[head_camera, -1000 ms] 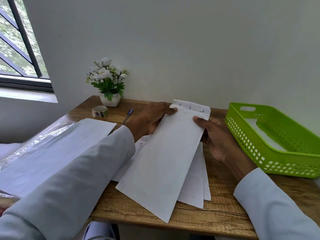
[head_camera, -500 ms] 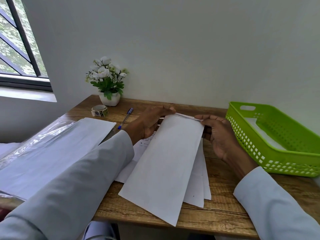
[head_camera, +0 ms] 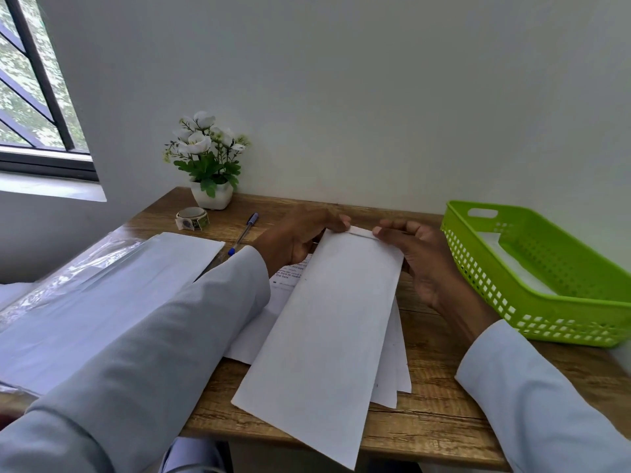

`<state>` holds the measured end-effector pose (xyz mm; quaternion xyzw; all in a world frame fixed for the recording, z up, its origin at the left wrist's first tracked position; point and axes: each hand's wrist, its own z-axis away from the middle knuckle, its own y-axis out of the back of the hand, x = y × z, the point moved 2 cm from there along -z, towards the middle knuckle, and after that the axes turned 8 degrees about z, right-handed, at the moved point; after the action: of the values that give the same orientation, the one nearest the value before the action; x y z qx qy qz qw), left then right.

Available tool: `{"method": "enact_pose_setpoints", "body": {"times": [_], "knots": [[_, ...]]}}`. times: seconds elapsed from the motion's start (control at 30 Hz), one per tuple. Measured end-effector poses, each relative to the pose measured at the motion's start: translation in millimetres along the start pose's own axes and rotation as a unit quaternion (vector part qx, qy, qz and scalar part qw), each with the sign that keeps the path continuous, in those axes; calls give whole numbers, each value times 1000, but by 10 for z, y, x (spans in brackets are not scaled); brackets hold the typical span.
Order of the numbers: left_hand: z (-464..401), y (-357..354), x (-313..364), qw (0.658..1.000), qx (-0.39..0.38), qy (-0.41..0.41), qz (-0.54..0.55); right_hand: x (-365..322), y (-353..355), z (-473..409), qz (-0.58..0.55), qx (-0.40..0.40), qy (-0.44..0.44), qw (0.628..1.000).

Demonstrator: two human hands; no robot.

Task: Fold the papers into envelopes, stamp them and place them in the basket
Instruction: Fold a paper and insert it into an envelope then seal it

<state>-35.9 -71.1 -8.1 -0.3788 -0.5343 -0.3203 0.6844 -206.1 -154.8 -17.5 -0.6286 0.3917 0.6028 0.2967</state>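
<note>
A long white envelope (head_camera: 327,322) lies slantwise on the wooden desk (head_camera: 437,428), its near corner jutting past the desk's front edge and its far end near the middle of the desktop. It rests on a few loose papers (head_camera: 396,363) whose edges fan out beside it on the right. The green basket (head_camera: 546,322) sits well apart to the right, close to the desk's right edge, with a white sheet lying flat inside it. Between the basket and the envelope there is a strip of bare wood, occupied by the right hand (head_camera: 423,264). To the left, a stack of envelopes in clear wrap (head_camera: 112,285) covers the desk's left end; behind it stand a roll of stamps (head_camera: 192,218), a blue pen (head_camera: 243,233) and a potted white flower (head_camera: 208,162) against the wall. A second ago the envelope's flap (head_camera: 362,231) stood up open beyond the fingers; now it is turned down flat along the far edge, and both hands have dropped lower with it. The left hand (head_camera: 300,238) pinches the flap's left corner with curled fingers, while the right hand, palm turned inward, pinches the right corner between thumb and fingertips.
</note>
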Motion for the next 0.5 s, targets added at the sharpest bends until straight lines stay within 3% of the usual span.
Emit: {"method": "enact_pose_setpoints", "body": {"times": [0.2,0.5], "knots": [[37,-60,-47,996,-77,-23,-28,-86,-16,-51,76,-60,-40,995],[47,-16,-53,997,-59,-11,-51,-151,-69,8,106,-67,-12,992]]}}
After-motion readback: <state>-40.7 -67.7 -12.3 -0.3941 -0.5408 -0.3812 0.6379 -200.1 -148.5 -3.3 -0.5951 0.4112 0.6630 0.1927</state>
